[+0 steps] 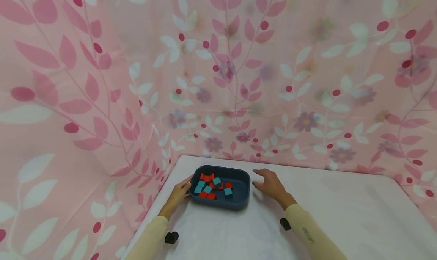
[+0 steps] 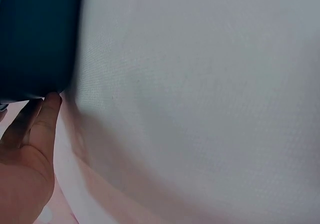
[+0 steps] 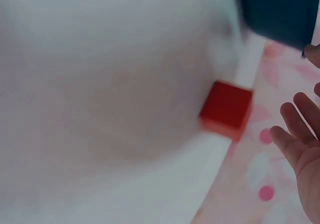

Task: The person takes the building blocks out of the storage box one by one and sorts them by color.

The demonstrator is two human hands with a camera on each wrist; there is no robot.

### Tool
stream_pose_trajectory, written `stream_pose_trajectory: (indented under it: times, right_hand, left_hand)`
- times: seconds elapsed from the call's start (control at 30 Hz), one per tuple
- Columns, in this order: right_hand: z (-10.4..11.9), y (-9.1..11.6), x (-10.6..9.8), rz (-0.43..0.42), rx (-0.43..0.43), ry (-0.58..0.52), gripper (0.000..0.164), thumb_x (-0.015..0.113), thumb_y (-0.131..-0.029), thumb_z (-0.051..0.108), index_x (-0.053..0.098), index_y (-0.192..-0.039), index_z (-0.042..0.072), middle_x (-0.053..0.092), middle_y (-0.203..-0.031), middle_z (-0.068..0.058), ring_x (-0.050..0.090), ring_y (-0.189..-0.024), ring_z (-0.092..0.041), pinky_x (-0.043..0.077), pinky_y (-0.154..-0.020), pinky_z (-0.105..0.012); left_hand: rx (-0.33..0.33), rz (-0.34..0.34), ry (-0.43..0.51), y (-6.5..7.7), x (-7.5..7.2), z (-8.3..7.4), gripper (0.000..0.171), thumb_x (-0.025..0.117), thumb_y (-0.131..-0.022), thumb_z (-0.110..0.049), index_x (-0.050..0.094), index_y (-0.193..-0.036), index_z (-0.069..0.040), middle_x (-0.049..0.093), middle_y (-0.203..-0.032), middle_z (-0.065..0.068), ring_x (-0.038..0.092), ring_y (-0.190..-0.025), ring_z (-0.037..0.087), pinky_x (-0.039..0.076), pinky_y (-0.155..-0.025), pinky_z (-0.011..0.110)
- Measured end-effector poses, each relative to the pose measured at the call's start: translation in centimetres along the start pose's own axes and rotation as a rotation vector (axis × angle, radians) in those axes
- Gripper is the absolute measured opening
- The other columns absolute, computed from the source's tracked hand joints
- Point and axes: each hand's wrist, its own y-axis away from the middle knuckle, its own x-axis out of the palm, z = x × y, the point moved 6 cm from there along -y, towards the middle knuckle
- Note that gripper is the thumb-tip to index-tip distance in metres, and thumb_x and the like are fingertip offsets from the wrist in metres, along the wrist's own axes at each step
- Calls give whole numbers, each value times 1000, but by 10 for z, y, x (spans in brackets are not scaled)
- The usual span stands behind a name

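Observation:
A dark blue rectangular bin (image 1: 242, 197) stands on the white-covered table with several red and teal blocks inside. Among them are a red arch-shaped block (image 1: 206, 177) and a teal block (image 1: 228, 191). At the bin's left end is my left hand (image 1: 179, 195); its extended fingers (image 2: 47, 126) touch the outer wall low down. My right hand (image 1: 271, 186) is held just off the right end, fingers spread and holding nothing. Beside it, a single red block (image 3: 227, 108) is outside the bin in the right wrist view; the head view does not show this block.
The white tabletop (image 1: 341, 210) extends to the right and toward me. Pink floral curtains (image 1: 259, 82) hang behind the table and along its left side, close to the bin. A dark wrist device (image 1: 172, 237) sits below my left sleeve.

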Motion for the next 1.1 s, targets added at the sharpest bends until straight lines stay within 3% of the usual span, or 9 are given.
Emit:
stream_pose_trajectory:
  times: [0.17, 0.4, 0.57, 0.63, 0.8, 0.87, 1.1]
  right_hand:
    - [32, -18, 12, 17, -67, -18, 48, 78, -84, 21, 65, -128, 10, 66, -121, -6, 60, -112, -25, 50, -95, -46]
    - [59, -37, 43, 157, -109, -23, 41, 75, -87, 15, 66, -127, 11, 66, -122, -5, 58, -114, -23, 47, -99, -45]
    - [65, -43, 68, 276, -129, 34, 36, 68, -88, 3, 66, -125, 6, 66, -120, -9, 58, -113, -24, 47, -100, -44]
    - [65, -44, 75, 311, -118, 61, 37, 65, -87, -2, 67, -123, 4, 66, -119, -9, 58, -113, -24, 46, -100, -44]
    - [68, -44, 82, 368, -113, 85, 39, 64, -83, -8, 68, -120, 2, 68, -115, -9, 60, -106, -22, 48, -98, -43]
    - [71, -45, 83, 387, -124, 90, 38, 65, -83, -8, 68, -119, 1, 69, -114, -9, 61, -104, -22, 49, -97, -42]
    - [66, -47, 93, 432, -112, 181, 31, 72, -84, 2, 72, -115, 4, 69, -111, -7, 60, -101, -20, 50, -96, -40]
  left_hand:
    - [8, 1, 15, 1, 0, 0, 45, 44, -106, -20, 41, -150, -17, 37, -150, 23, 53, -119, 38, 46, -96, 55]
    - [7, 0, 15, -2, 1, 2, 44, 42, -106, -20, 41, -150, -17, 39, -149, 22, 53, -118, 36, 46, -96, 54]
    - [39, -8, 1, -3, 0, 2, 44, 45, -105, -17, 42, -149, -13, 39, -148, 24, 52, -118, 36, 47, -95, 53]
    - [49, 5, 3, 2, 0, -6, 44, 44, -105, -14, 41, -149, -9, 38, -148, 26, 52, -118, 38, 46, -96, 54]
    - [35, -7, -8, 0, -2, -4, 44, 44, -105, -16, 42, -149, -13, 38, -149, 24, 51, -119, 37, 46, -96, 53]
    - [30, -29, -16, -5, -4, 5, 43, 45, -105, -19, 43, -148, -17, 40, -149, 21, 51, -119, 35, 47, -96, 51]
    - [35, -21, -19, -3, -2, 4, 43, 44, -105, -18, 43, -149, -14, 39, -149, 22, 51, -120, 36, 47, -95, 52]
